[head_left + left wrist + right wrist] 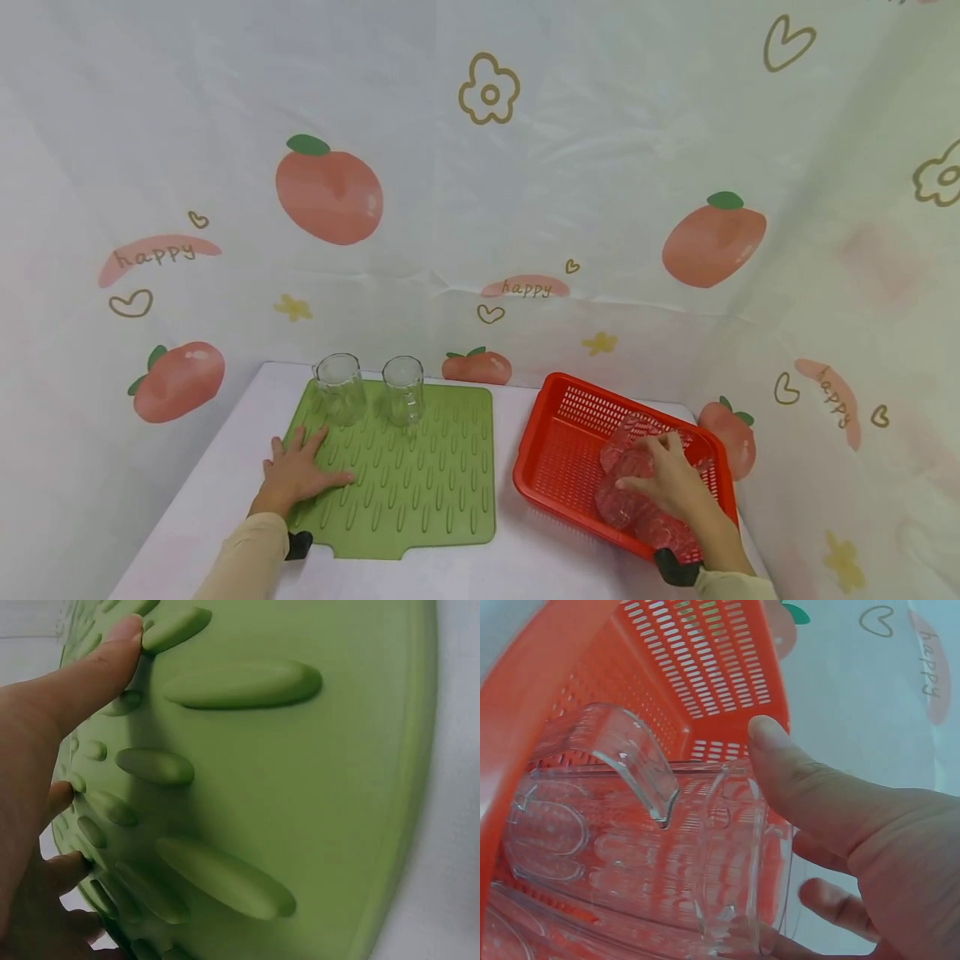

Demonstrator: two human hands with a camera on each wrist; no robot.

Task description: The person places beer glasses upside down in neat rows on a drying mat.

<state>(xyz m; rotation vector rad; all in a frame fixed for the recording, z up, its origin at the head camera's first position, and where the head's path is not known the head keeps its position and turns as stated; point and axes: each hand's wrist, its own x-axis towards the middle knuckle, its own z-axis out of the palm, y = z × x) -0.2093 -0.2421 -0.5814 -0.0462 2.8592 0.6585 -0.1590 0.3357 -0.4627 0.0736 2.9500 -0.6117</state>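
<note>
My left hand (296, 475) rests with spread fingers on the left side of a green drying mat (420, 508). In the left wrist view its thumb (101, 671) lies against the raised ribs, and nothing is in its grasp. Over a red plastic basket (558, 475), my right hand (675, 482) grips a clear glass mug (649, 855) by its rim. That mug lies on its side, its handle (634, 754) uppermost in the right wrist view. My right thumb is at one side of the rim, with the fingers partly hidden beyond the glass.
Two clear glass mugs, one at the left (341, 392) and one beside it (403, 392), stand at the back of the mat. More glassware (667, 533) lies in the basket's right half. A printed cloth (420, 308) hangs behind the white table (506, 567).
</note>
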